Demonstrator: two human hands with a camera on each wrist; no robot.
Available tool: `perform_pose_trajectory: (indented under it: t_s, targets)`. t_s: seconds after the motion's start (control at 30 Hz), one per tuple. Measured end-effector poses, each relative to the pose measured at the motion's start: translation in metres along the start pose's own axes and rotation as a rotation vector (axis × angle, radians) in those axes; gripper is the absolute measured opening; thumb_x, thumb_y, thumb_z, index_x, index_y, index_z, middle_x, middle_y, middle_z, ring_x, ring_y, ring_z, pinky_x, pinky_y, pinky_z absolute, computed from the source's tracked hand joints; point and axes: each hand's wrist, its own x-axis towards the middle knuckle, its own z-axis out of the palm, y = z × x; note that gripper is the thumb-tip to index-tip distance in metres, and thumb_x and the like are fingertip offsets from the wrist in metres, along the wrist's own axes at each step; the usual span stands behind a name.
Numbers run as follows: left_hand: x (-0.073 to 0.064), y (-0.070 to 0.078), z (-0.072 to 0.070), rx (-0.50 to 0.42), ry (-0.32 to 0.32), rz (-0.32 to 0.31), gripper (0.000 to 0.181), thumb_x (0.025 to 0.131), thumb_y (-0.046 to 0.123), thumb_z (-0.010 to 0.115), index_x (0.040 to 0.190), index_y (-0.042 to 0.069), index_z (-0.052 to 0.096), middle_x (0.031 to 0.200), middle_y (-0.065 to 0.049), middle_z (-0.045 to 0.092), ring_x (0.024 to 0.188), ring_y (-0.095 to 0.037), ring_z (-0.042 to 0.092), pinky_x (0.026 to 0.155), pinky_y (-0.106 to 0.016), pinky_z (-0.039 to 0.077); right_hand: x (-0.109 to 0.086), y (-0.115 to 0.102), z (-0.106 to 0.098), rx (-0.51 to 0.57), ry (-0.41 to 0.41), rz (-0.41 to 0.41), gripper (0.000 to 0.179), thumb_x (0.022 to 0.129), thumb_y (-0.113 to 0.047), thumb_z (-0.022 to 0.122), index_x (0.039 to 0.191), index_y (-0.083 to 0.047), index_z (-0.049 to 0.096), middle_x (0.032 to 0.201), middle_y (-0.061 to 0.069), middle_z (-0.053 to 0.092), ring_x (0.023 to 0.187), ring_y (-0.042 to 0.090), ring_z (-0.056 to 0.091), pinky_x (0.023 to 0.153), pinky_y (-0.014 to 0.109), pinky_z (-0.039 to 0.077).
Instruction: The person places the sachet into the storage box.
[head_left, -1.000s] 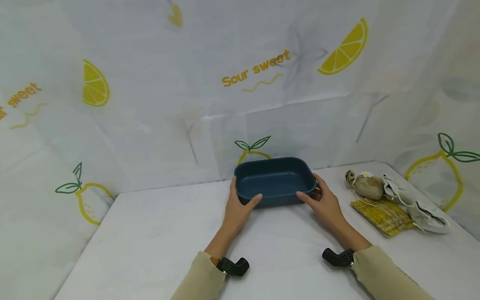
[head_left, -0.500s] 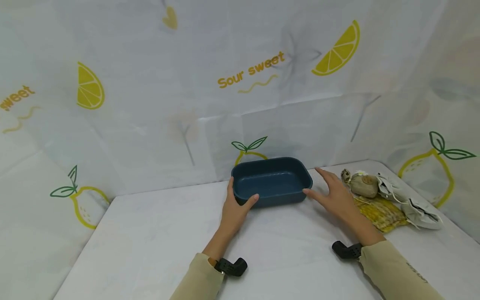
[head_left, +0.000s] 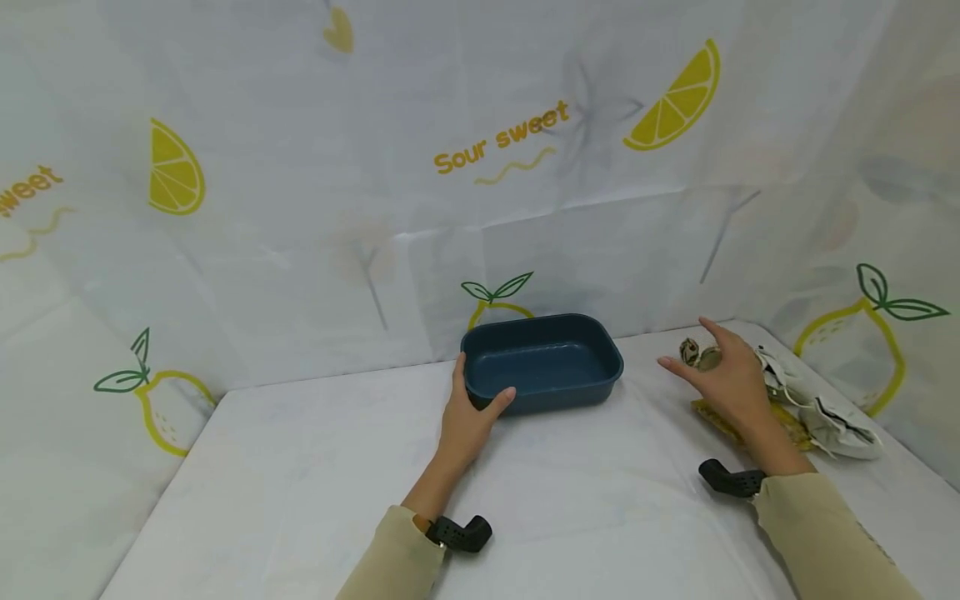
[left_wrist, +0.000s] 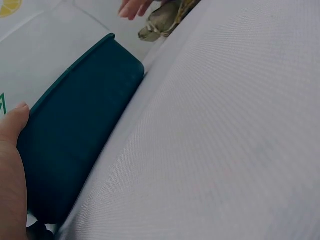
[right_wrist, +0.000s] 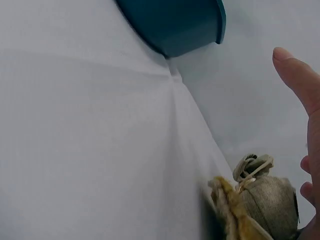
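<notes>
A dark blue rectangular dish (head_left: 542,371) stands near the back edge of the white table. My left hand (head_left: 463,421) grips its near left corner, thumb on the front rim and fingers along the left side. In the left wrist view that thumb (left_wrist: 17,120) presses against the dish's wall. My right hand (head_left: 726,379), thumb and fingers spread, holds nothing and hovers over the small pouches at the right. Partly hidden behind it is a tan drawstring pouch (right_wrist: 270,205) with a gathered neck, beside a mottled yellow pouch (right_wrist: 232,210).
White drawstring pouches (head_left: 843,433) lie at the right edge of the table (head_left: 315,475), close to the yellow pouch. A white cloth (head_left: 300,208) printed with lemons hangs behind and at the sides, near the dish's back.
My right hand has left the dish's right end and moved right to above the pouches, its fingers spread. The left hand keeps its hold, and the dish stays put.
</notes>
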Motion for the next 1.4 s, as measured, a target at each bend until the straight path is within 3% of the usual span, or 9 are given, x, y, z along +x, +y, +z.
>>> perform_pose_trajectory:
  t_s: [0.2,0.33,0.43,0.57,0.67,0.93,1.07,1.2,1.4]
  targets:
    - [0.0,0.001,0.001,-0.004,-0.004,0.002,0.106,0.085,0.064,0.071,0.164,0.027,0.01,0.17,-0.003,0.02,0.156,-0.032,0.026,0.121,-0.062,0.028,0.002,0.008,-0.004,-0.026,-0.033,0.019,0.105,0.083,-0.052,0.079,0.161,-0.007,0.025,0.16,0.034,0.029,0.141,0.059,0.03,0.104,0.077,0.029]
    - [0.001,0.001,0.001,0.0,-0.007,-0.005,0.107,0.085,0.065,0.07,0.164,0.029,0.009,0.171,-0.001,0.019,0.156,-0.031,0.025,0.121,-0.061,0.027,0.004,0.007,-0.001,-0.043,-0.059,-0.023,0.106,0.081,-0.049,0.082,0.16,-0.006,0.027,0.159,0.033,0.03,0.138,0.058,0.034,0.102,0.076,0.032]
    - [0.0,0.002,0.0,0.002,-0.002,0.0,0.105,0.085,0.065,0.07,0.164,0.029,0.01,0.17,-0.003,0.02,0.156,-0.032,0.025,0.121,-0.063,0.027,0.004,0.004,0.004,-0.035,-0.068,-0.063,0.104,0.08,-0.045,0.084,0.159,-0.005,0.029,0.158,0.033,0.031,0.125,0.053,0.046,0.097,0.073,0.038]
    - [-0.001,0.003,-0.002,0.002,0.002,0.003,0.104,0.086,0.063,0.071,0.164,0.029,0.011,0.17,-0.005,0.021,0.155,-0.033,0.026,0.12,-0.064,0.027,0.002,-0.004,0.013,-0.004,-0.118,-0.095,0.101,0.081,-0.044,0.084,0.158,-0.004,0.032,0.159,0.033,0.03,0.125,0.054,0.046,0.096,0.072,0.039]
    - [-0.001,0.002,-0.002,0.005,0.004,0.006,0.104,0.086,0.063,0.07,0.164,0.027,0.011,0.17,-0.005,0.021,0.155,-0.034,0.026,0.12,-0.064,0.028,0.0,-0.01,0.019,-0.014,-0.134,-0.066,0.098,0.085,-0.051,0.078,0.157,-0.003,0.032,0.158,0.034,0.03,0.136,0.059,0.036,0.102,0.074,0.035]
    - [0.001,0.0,0.001,0.011,0.003,0.006,0.105,0.086,0.063,0.07,0.164,0.025,0.011,0.171,-0.003,0.019,0.157,-0.031,0.024,0.122,-0.061,0.026,-0.003,-0.012,0.028,-0.111,-0.128,0.047,0.102,0.089,-0.065,0.064,0.16,-0.002,0.025,0.156,0.038,0.029,0.137,0.06,0.034,0.104,0.075,0.033]
    - [0.0,0.0,0.001,0.011,0.004,0.011,0.105,0.086,0.064,0.07,0.164,0.026,0.01,0.171,-0.003,0.019,0.157,-0.03,0.024,0.122,-0.061,0.026,-0.002,-0.008,0.031,-0.174,-0.159,0.041,0.103,0.091,-0.069,0.059,0.161,-0.004,0.021,0.155,0.039,0.031,0.131,0.063,0.039,0.095,0.075,0.039]
    - [0.0,0.0,0.001,0.009,-0.002,0.013,0.105,0.086,0.064,0.07,0.164,0.028,0.01,0.171,-0.004,0.019,0.157,-0.031,0.024,0.122,-0.061,0.026,-0.003,-0.005,0.031,-0.207,-0.152,0.019,0.104,0.088,-0.069,0.063,0.16,-0.004,0.025,0.148,0.041,0.04,0.117,0.061,0.052,0.074,0.062,0.05]
    - [-0.001,0.001,0.001,0.017,0.002,0.009,0.104,0.086,0.064,0.069,0.164,0.029,0.009,0.171,-0.003,0.019,0.157,-0.03,0.024,0.123,-0.06,0.026,-0.004,-0.003,0.031,-0.217,-0.142,-0.016,0.096,0.083,-0.06,0.075,0.154,-0.005,0.04,0.139,0.038,0.052,0.099,0.053,0.062,0.053,0.039,0.045]
